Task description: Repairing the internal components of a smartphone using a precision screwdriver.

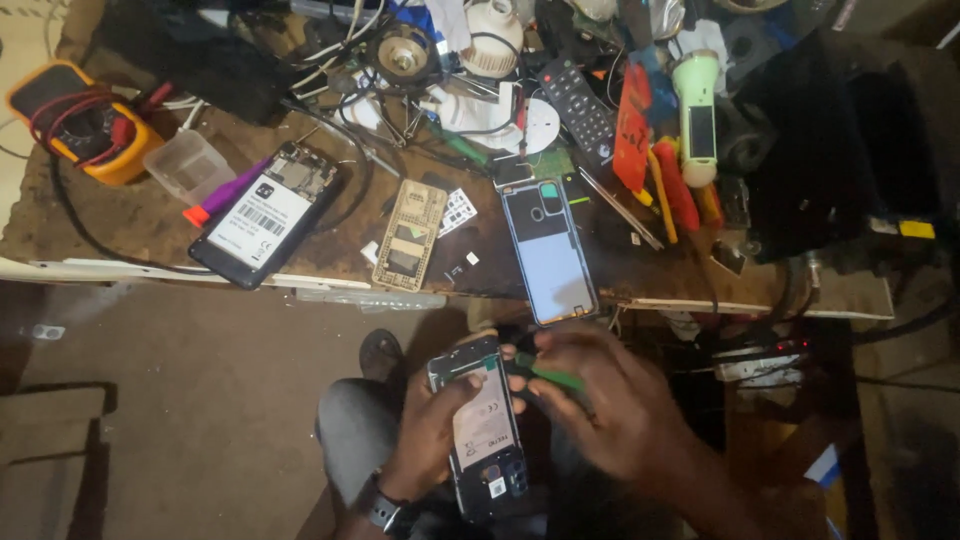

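Observation:
My left hand [425, 430] grips an opened phone [485, 425] with its back cover off, battery and boards showing, held over my lap below the bench edge. My right hand [600, 405] holds a green-handled tool [545, 375], its tip at the phone's upper right edge. On the bench just above lies a pale blue phone back cover [548, 250]. A wristwatch sits on my left wrist.
The cluttered workbench [140, 225] carries another opened phone [265, 215], a tan phone frame [410, 235], a yellow multimeter [85, 120], a clear plastic box [188, 165], a remote control [580, 105], red-handled screwdrivers [675, 190], a green torch [697, 115] and tangled wires.

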